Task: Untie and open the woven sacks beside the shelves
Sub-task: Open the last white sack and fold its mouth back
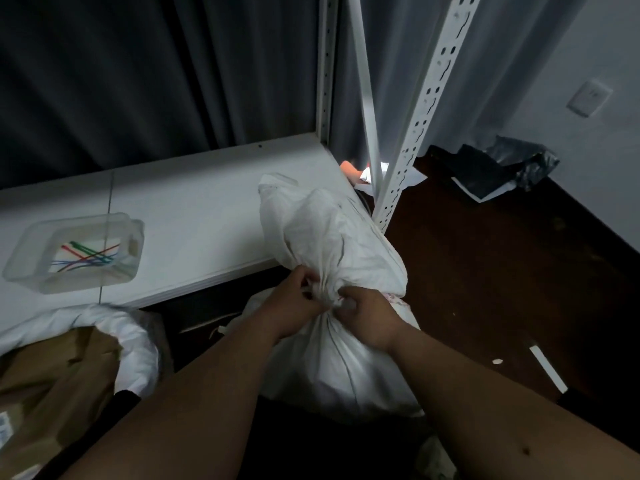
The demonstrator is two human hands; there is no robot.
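A white woven sack [332, 344] stands on the dark floor [485, 271], right beside the white shelf [194, 202]. Its neck [327, 292] is squeezed in tight, and the loose top of the sack [311, 223] puffs up above it and leans on the shelf edge. The sack stands tall, so its long way runs up and down, and the neck sits right between the two hands. Both hands are just as close to it.

The left hand [298, 299] has its fingers curled and pinches the cloth at the left side of the neck. The right hand [367, 313] has its fingers curled too and pinches at the right side, where a tiny bit of red shows. That may be the tie, but it is too small to be sure. So each grip is closed on the sack's neck.

The next move likely turns on this: the tie goes round the neck, sideways to the tall sack, so the fingers must pick it loose there.

The sack cloth looks thin, crinkly and stiff, with lots of folds. The shelf is smooth and flat, with a metal post [415, 116] full of holes. On the shelf sits a see-through plastic box [135, 233] with thin coloured ties [86, 259] inside. At the lower left another white sack [131, 337] is already open, with brown cardboard [52, 393] in it
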